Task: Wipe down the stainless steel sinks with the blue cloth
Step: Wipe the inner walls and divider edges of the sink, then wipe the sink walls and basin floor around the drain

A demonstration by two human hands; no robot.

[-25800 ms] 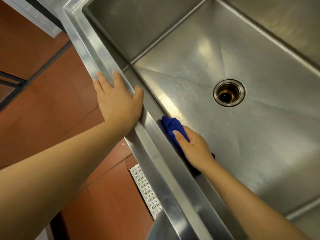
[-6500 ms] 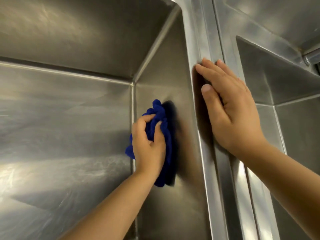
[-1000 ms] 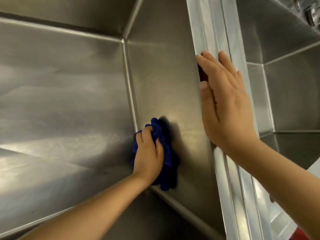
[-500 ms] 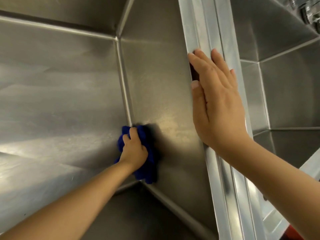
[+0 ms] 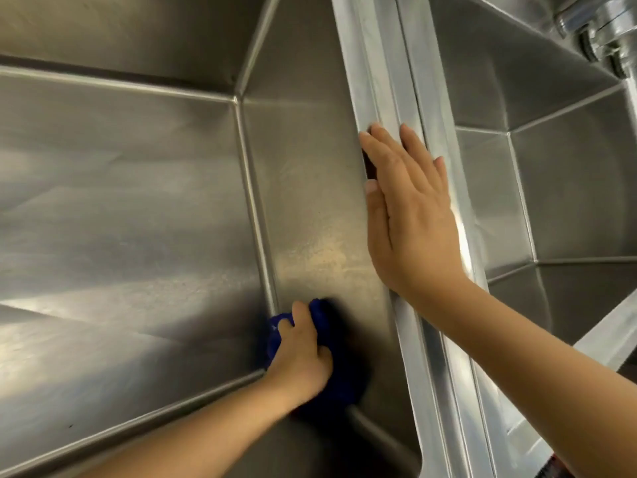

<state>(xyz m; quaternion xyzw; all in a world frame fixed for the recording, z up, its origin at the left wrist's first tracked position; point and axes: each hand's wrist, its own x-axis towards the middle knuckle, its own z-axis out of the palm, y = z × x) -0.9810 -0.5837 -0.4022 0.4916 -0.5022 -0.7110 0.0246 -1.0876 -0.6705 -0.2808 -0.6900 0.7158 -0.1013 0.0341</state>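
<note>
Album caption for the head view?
Left hand presses blue cloth into sink corner; right hand rests flat on the divider rim.

cloth (image 5: 339, 381): deep blue | sink (image 5: 138, 201): brushed silver-grey steel | tap fitting (image 5: 599, 25): shiny chrome

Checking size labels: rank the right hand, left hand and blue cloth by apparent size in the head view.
1. right hand, nearest the camera.
2. left hand.
3. blue cloth, mostly hidden in the left hand's grip, so this rank is unsure.
</note>
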